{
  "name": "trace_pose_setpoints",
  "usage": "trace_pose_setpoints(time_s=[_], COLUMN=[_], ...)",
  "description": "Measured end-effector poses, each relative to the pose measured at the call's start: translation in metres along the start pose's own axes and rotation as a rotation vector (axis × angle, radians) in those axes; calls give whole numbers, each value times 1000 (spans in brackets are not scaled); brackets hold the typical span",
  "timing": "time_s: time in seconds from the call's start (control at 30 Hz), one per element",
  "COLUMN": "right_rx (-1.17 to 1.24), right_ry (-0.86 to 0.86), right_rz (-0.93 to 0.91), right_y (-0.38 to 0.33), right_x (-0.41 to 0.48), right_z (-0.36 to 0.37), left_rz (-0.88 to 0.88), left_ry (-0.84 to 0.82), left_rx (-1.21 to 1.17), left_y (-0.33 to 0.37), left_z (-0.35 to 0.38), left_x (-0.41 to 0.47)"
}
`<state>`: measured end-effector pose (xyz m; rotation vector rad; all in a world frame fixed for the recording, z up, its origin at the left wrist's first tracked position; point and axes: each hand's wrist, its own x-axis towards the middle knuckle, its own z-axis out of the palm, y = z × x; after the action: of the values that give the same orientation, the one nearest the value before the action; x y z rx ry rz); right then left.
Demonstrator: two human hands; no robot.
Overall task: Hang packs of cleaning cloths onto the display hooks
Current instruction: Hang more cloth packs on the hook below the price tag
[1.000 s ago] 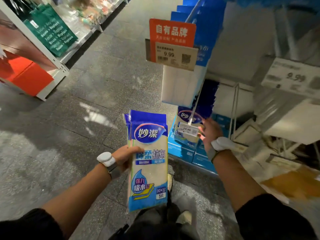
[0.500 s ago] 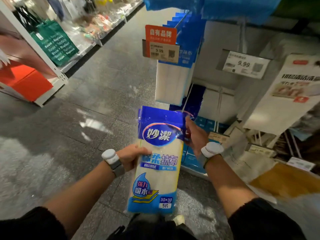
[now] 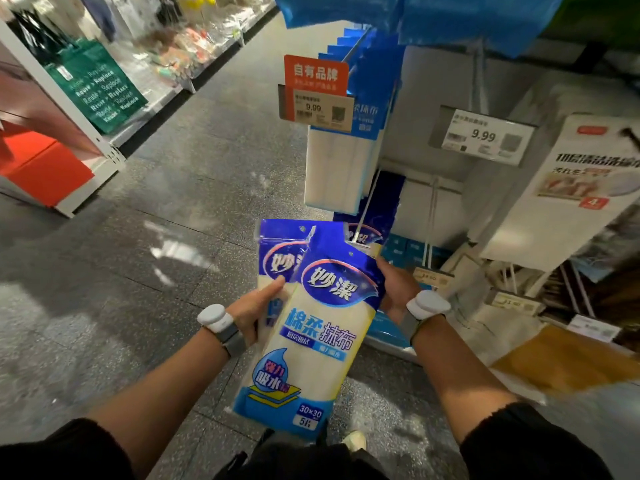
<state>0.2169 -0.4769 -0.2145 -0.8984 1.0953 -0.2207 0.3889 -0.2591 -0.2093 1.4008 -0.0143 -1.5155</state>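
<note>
Two blue-and-cream packs of cleaning cloths are fanned apart low in the middle of the head view. My right hand (image 3: 394,289) grips the front pack (image 3: 318,327) by its right edge, tilted to the right. My left hand (image 3: 258,306) holds the rear pack (image 3: 273,251), thumb lying over its face. Both packs show a small hang hole at the top. A long display hook (image 3: 369,199) slopes down just behind them, with a pack of the same kind (image 3: 363,233) hanging at its lower end. Above, several blue-topped white packs (image 3: 343,168) hang on a higher hook.
An orange sign over a 9.99 price tag (image 3: 317,105) sticks out at the upper hook's end. Another 9.99 tag (image 3: 485,136) and a white hanging pack (image 3: 561,188) are on the right. Blue boxes (image 3: 412,247) sit low. Across the grey aisle stands a shelf with a green bag (image 3: 100,84).
My right hand left the hook's price tag and took hold of the front pack. The two packs, held together before, have been pulled apart and lifted a little.
</note>
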Motion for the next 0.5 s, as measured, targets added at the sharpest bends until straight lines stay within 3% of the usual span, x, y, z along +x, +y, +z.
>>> trace_pose_setpoints(time_s=[0.17,0.33,0.4,0.5], right_rx=[364,158,77,62], right_ry=[-135,-3,89,163], right_rz=[103,163,163,154], right_y=[8,37,74,75], right_x=[-2,16,67,85], right_z=[-23,-27,-46,-43], left_rz=[63,28,10,4], left_ry=[322,554,546,500], left_rx=[25,180,189,188], left_y=[7,-9,-5,5], left_z=[-65,-179,-191,-181], left_x=[30,117,132,135])
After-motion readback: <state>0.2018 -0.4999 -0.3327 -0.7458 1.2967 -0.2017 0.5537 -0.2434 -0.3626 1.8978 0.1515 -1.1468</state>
